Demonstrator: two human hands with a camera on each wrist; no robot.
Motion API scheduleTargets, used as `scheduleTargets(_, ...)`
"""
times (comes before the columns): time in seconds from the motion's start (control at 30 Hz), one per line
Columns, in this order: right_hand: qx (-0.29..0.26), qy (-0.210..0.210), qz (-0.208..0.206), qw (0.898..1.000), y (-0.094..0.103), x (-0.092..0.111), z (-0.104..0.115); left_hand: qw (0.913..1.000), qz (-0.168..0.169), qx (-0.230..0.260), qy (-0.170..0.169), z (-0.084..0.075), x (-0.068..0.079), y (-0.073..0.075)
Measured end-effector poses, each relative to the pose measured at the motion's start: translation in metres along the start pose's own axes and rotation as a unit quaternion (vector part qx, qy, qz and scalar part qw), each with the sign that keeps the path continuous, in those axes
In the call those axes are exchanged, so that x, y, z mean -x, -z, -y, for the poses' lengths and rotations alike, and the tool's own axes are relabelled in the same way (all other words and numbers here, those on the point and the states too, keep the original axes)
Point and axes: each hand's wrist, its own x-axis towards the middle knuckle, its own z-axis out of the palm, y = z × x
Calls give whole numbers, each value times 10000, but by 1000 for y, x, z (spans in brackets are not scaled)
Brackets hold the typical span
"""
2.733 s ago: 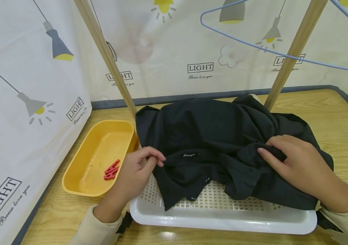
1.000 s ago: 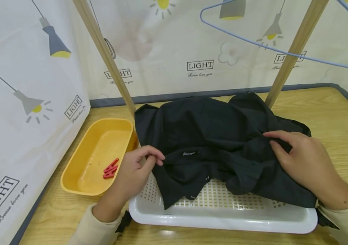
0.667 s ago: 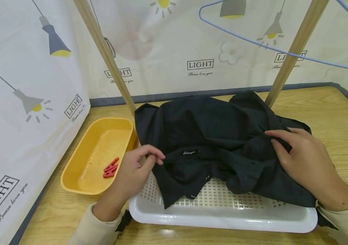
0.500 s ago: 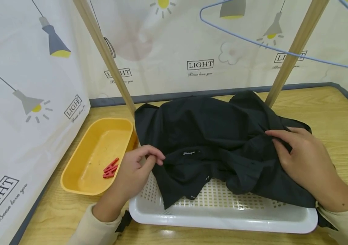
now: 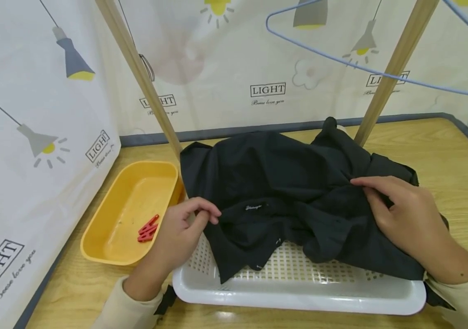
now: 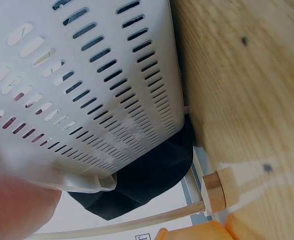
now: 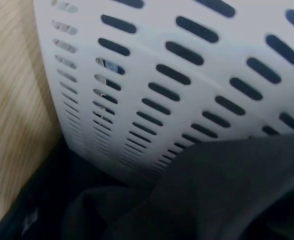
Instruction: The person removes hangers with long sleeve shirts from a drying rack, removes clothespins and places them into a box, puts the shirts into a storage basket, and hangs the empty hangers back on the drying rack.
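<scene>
Head view: creased black cloth (image 5: 275, 169) drapes over a perforated white basket (image 5: 300, 303).

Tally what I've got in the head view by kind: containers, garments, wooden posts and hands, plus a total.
Containers: 2 (yellow tub, white basket)
Garments: 1 that I can make out (black garment)
Wooden posts: 2 (left post, right post)
Hands: 2 (left hand, right hand)
Total: 7

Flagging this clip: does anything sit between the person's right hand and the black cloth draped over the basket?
Nothing visible does: in the head view, the right hand touches the black cloth directly, above the white basket.
</scene>
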Motion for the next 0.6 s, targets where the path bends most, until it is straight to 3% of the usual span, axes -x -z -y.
scheduleTargets(0.33, -296, 125, 239, 9992, 5, -1, 2, 10000, -9, 63, -68, 0, -1, -1)
scheduleTargets(0.6, -697, 675, 552, 9937, 7, -1, 7, 9999, -25, 93, -57, 0, 0, -1)
